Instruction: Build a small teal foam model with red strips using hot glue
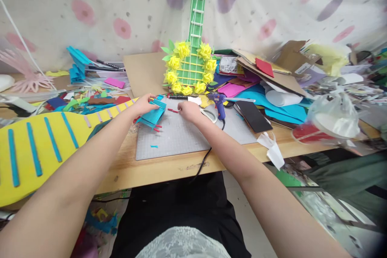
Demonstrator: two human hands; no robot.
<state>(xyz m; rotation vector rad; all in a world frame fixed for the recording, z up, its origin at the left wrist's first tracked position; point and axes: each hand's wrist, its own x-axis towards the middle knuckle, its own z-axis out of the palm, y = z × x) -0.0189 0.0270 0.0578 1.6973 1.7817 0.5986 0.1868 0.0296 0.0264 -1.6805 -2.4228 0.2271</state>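
Note:
My left hand [142,106] is closed round one end of a blue paper piece [153,116], holding it over the left side of the grey cutting mat [181,145]. Thin red sticks [157,128] poke out from the piece's lower edge. To the right, my right hand [189,110] has its fingers pinched together at the end of a short red stick [172,110]. White-handled scissors [209,115] lie just beside this hand. A purple glue gun [219,107] rests farther right, its cord running over the table edge. A small blue scrap [154,146] sits on the mat.
A green paper guitar with yellow flowers [196,28] stands behind the mat. On the left lies a large yellow piece with blue strips [39,145]. A phone [253,116], a plastic-wrapped tub [326,121] and piled coloured sheets [281,107] occupy the right.

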